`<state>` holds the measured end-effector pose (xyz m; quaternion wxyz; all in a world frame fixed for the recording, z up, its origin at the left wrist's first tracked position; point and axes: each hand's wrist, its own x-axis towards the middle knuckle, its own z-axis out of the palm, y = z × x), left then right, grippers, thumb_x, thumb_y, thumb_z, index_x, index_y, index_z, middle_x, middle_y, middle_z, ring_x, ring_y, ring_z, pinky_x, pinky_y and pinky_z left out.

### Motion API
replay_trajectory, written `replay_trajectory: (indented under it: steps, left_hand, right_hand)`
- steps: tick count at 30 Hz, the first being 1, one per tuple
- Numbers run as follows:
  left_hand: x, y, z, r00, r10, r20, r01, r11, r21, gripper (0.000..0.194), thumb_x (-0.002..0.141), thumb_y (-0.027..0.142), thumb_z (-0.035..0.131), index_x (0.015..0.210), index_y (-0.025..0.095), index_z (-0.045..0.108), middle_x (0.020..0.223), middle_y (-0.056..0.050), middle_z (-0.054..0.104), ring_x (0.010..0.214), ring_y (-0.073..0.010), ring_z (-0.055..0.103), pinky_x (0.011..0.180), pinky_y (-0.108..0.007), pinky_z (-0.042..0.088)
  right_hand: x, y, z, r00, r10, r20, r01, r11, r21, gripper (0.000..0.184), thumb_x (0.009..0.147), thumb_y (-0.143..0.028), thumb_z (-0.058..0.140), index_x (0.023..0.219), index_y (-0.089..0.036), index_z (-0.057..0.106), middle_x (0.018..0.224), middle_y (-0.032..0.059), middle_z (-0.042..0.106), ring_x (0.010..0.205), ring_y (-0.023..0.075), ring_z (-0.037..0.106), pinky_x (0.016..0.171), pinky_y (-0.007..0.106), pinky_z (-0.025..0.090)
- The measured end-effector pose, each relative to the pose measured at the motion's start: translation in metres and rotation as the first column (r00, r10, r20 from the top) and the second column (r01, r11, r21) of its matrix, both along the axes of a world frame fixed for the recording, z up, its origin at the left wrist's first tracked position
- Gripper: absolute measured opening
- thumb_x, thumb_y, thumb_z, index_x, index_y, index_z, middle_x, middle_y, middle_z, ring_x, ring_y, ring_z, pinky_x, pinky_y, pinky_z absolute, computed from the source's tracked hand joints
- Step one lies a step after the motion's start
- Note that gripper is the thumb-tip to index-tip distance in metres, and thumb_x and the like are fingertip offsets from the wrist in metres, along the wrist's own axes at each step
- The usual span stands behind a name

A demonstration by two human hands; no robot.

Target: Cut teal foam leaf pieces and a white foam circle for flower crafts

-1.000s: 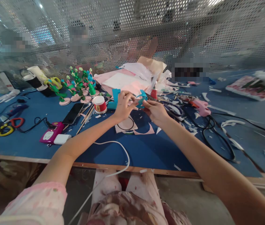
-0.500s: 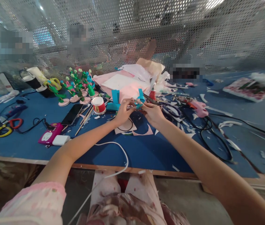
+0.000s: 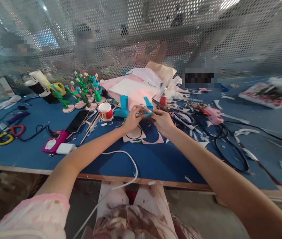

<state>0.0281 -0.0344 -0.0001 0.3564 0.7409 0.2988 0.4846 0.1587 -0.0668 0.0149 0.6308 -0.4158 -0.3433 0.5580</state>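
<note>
Over the middle of the table, my left hand and my right hand meet with their fingertips pinched on a narrow blue strip. One end of the strip stands up above the fingers, and part of it is hidden between them. Just left of my left hand lie more folded blue strips. A red and white tub stands beside those. Below the hands are a pale pink sheet with a dark ring and a pink cut-out scrap.
Small green plant models on pink discs stand at the back left. A phone, wooden sticks and a magenta power box lie left. Rightward are scissors, white scraps, a pink glue gun and its looping cable.
The blue strip's free end has tipped to the left, and less of the strip shows between the fingers. Both hands stay in nearly the same place.
</note>
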Motion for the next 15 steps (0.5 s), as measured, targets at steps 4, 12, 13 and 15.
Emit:
replay_trajectory:
  steps: [4, 12, 13, 15]
  left_hand:
    - [-0.001, 0.003, -0.002, 0.996, -0.032, 0.087, 0.033, 0.999, -0.014, 0.026, 0.074, 0.037, 0.061, 0.068, 0.017, 0.046, 0.076, 0.000, 0.048, 0.077, -0.0143, 0.048, 0.073, -0.027, 0.040]
    - [0.001, -0.001, 0.003, 0.983, -0.183, 0.026, 0.185, 0.977, -0.110, 0.026, 0.073, 0.038, 0.060, 0.068, 0.018, 0.044, 0.074, 0.001, 0.047, 0.075, -0.0124, 0.045, 0.074, -0.027, 0.039]
    - [0.001, -0.002, 0.004, 0.979, -0.203, 0.022, 0.204, 0.973, -0.109, 0.027, 0.073, 0.039, 0.060, 0.068, 0.018, 0.044, 0.074, 0.001, 0.047, 0.076, -0.0126, 0.045, 0.076, -0.027, 0.039]
    - [0.001, -0.001, 0.004, 0.972, -0.234, 0.021, 0.235, 0.967, -0.100, 0.030, 0.073, 0.042, 0.060, 0.067, 0.018, 0.043, 0.074, 0.000, 0.047, 0.077, -0.0131, 0.045, 0.077, -0.028, 0.039]
  right_hand:
    - [0.006, 0.000, 0.005, 0.999, 0.030, -0.044, -0.029, 0.999, 0.021, 0.039, 0.054, -0.051, 0.076, 0.055, -0.017, 0.059, 0.051, -0.0026, 0.057, 0.049, 0.0089, 0.055, 0.052, 0.024, 0.050]
    - [0.022, 0.005, 0.014, 0.985, 0.145, 0.092, -0.119, 0.963, -0.241, 0.053, 0.069, -0.069, 0.052, 0.051, -0.019, 0.050, 0.043, -0.0032, 0.049, 0.038, 0.0071, 0.044, 0.039, 0.021, 0.038]
    - [0.023, 0.004, 0.015, 0.976, 0.202, 0.086, -0.173, 0.948, -0.269, 0.053, 0.071, -0.069, 0.050, 0.053, -0.019, 0.052, 0.043, -0.0028, 0.049, 0.038, 0.0073, 0.045, 0.038, 0.021, 0.037]
    - [0.023, 0.002, 0.019, 0.950, 0.297, 0.099, -0.263, 0.929, -0.259, 0.055, 0.073, -0.070, 0.047, 0.055, -0.018, 0.053, 0.041, -0.0025, 0.049, 0.036, 0.0073, 0.043, 0.036, 0.020, 0.034]
